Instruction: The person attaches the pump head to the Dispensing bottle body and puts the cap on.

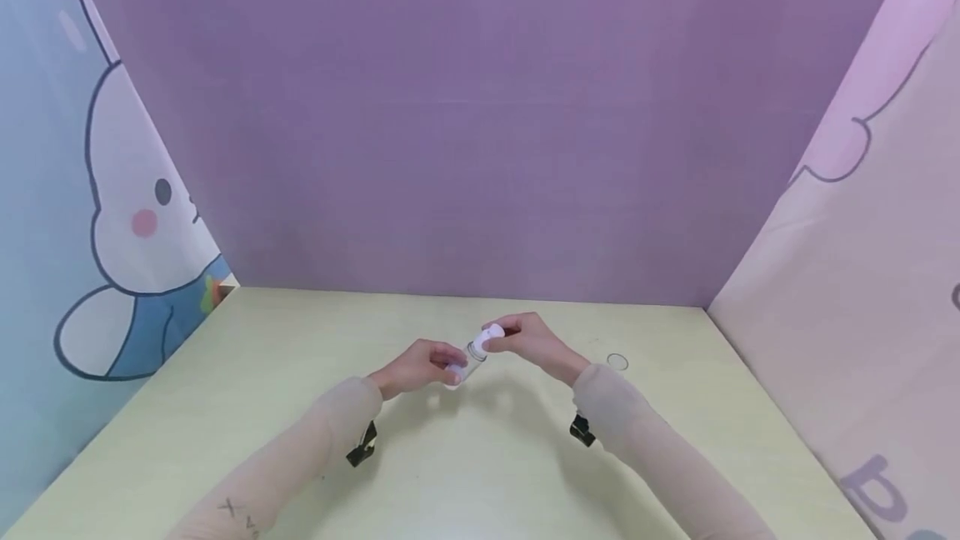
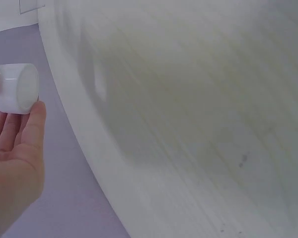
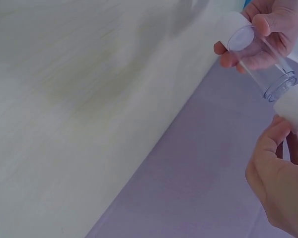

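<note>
Above the table, my left hand grips a clear bottle round its lower part, near the white base. The bottle tilts, with its neck up and to the right in the head view. At that neck, my right hand pinches a white cap-like top between thumb and fingers. Clear rings of the neck show beside the white top in the right wrist view; whether the two are joined I cannot tell. The bottle's inside looks see-through, and my left fingers show through its wall.
A pale wood-grain table lies below both hands. Behind it rises a purple panel. Printed cartoon panels stand at the left and right. A thin dark ring outline marks the table right of my right hand.
</note>
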`<state>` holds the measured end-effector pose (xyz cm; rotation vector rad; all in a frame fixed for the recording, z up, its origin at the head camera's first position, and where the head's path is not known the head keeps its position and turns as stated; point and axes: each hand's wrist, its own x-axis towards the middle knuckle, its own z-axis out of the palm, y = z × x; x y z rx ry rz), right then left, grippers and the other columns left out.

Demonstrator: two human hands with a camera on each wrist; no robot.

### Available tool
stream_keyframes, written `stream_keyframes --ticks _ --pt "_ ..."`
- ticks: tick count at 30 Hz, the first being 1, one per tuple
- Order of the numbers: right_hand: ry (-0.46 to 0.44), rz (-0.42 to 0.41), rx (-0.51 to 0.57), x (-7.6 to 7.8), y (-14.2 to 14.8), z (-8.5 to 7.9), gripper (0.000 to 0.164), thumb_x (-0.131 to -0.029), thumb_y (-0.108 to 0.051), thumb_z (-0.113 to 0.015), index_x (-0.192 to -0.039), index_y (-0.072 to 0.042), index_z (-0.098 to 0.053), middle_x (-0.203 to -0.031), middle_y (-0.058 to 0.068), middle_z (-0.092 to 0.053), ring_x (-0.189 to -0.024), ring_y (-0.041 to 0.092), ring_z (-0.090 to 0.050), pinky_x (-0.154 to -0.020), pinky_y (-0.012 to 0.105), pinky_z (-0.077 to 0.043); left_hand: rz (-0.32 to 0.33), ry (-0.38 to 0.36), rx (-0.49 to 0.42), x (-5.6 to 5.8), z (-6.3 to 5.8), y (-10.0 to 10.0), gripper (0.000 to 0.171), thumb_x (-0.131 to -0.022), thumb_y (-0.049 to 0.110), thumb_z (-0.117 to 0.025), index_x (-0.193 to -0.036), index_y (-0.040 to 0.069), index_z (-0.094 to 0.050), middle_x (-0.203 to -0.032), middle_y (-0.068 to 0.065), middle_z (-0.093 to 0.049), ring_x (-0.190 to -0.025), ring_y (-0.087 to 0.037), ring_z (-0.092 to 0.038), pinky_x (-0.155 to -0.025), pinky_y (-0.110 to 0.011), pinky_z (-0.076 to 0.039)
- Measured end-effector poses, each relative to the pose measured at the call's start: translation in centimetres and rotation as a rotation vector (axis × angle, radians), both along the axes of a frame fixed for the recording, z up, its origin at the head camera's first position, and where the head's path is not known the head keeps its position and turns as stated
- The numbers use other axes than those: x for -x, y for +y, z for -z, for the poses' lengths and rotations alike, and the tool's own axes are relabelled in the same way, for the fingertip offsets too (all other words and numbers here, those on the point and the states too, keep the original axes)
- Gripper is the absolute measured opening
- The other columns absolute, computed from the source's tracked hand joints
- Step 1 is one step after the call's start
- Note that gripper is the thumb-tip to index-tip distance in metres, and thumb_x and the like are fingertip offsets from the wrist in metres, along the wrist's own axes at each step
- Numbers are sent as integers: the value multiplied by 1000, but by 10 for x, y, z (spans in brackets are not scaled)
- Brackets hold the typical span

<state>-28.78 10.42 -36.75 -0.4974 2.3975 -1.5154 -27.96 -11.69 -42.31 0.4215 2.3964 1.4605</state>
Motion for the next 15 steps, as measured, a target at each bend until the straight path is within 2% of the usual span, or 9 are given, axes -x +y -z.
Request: stream_keyframes --ticks 7,11,15 --pt "-3 -24 9 -1 -1 0 33 -80 -18 -70 -109 -4 -65 -99 3 -68 -87 12 -61 -88 36 -47 1 -30 -44 1 6 0 34 -82 18 -69 -114 8 -62 -117 -10 -62 -106 -22 -57 -91 -42 -47" --pt "-12 -29 15 -3 -2 -1 35 -81 -20 -69 -112 -4 -64 -100 3 -68 -88 12 -60 -91 40 -46 -7 -18 -18 0 7 0 33 -81 18 -69 -113 10 -63 -116 -9 -62 -106 -21 -57 -91 -41 -47" --pt "-5 -26 24 0 -1 2 31 -81 -19 -69 -109 -6 -66 -101 2 -67 -87 12 -60 -89 38 -46 -11 -11 -3 1 6 3 32 -82 17 -69 -112 10 -63 -117 -8 -62 -107 -22 -57 -93 -42 -46"
